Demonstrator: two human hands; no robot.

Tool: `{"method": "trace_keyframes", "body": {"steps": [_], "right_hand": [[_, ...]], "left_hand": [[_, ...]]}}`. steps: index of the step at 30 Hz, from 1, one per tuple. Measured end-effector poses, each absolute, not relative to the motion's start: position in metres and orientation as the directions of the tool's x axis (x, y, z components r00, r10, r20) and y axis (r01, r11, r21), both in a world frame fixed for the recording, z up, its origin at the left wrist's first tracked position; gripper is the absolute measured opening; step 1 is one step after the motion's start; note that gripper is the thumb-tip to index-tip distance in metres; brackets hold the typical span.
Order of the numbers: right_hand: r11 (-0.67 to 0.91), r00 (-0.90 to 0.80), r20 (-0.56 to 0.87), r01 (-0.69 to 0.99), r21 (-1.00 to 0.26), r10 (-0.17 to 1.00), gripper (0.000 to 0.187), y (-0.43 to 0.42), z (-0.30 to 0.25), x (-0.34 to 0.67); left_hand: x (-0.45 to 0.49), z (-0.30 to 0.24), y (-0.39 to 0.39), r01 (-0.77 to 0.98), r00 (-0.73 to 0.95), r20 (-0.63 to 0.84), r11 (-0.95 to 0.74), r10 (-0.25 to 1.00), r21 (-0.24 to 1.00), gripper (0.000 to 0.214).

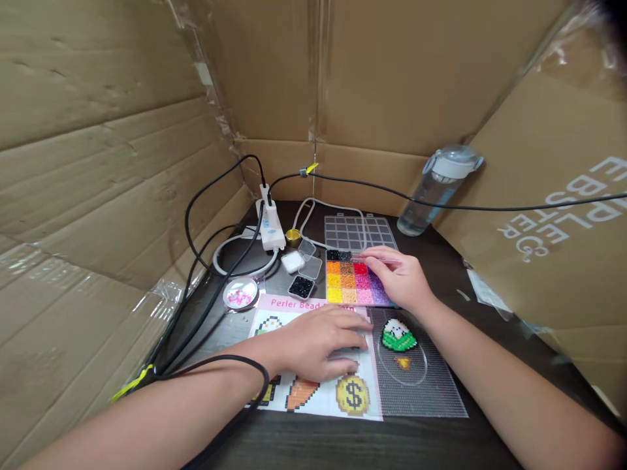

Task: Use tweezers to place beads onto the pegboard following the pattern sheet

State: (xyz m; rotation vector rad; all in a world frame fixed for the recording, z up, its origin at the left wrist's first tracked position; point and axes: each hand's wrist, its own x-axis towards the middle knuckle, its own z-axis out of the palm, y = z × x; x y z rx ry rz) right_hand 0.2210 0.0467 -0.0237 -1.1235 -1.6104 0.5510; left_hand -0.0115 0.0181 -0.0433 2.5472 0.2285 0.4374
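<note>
My left hand (321,341) lies flat, fingers spread, on a Perler bead pattern sheet (313,395) with pixel pictures. My right hand (399,277) is closed in a pinch on thin pink tweezers (375,259), whose tip is over the red compartment of a tray of sorted coloured beads (349,282). Beside the sheet lies a clear pegboard (431,391) carrying a small green-and-white bead figure (398,335) with a few orange beads under it.
Small pots of white and black beads (301,274), a round dish of pink beads (240,293), the tray's clear lid (360,232), a white power strip (271,225) with black cables and a water bottle (434,190) stand on the dark table. Cardboard walls enclose three sides.
</note>
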Motion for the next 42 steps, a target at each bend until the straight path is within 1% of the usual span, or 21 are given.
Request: {"method": "trace_keyframes", "body": {"steps": [3,7,9,14,22,36,42], "right_hand": [[0.444,-0.02,0.489,0.451,-0.774,0.872,0.017,0.04,-0.032,0.223],[0.5,-0.047,0.555,0.502,-0.705,0.83,0.016,0.038,-0.039,0.223],[0.51,-0.051,0.566,0.507,-0.695,0.823,0.016,0.039,-0.041,0.223],[0.503,-0.064,0.544,0.482,-0.717,0.836,0.014,0.041,-0.044,0.225],[0.508,-0.089,0.544,0.506,-0.697,0.835,0.014,0.042,-0.046,0.226],[0.454,-0.041,0.504,0.503,-0.736,0.863,0.015,0.042,-0.047,0.225],[0.438,-0.041,0.486,0.506,-0.743,0.873,0.015,0.042,-0.047,0.226]], "left_hand": [[-0.011,-0.044,0.018,0.058,0.929,0.279,-0.843,0.241,0.534,0.028],[-0.011,-0.046,0.018,0.05,0.927,0.291,-0.847,0.236,0.529,0.027],[-0.012,-0.046,0.018,0.05,0.927,0.293,-0.849,0.236,0.526,0.027],[-0.012,-0.047,0.018,0.034,0.924,0.309,-0.851,0.227,0.524,0.027],[-0.012,-0.053,0.019,0.008,0.908,0.357,-0.862,0.218,0.507,0.028],[-0.012,-0.049,0.019,-0.002,0.902,0.373,-0.863,0.216,0.505,0.025],[-0.012,-0.049,0.019,0.007,0.909,0.355,-0.86,0.219,0.511,0.026]]}}
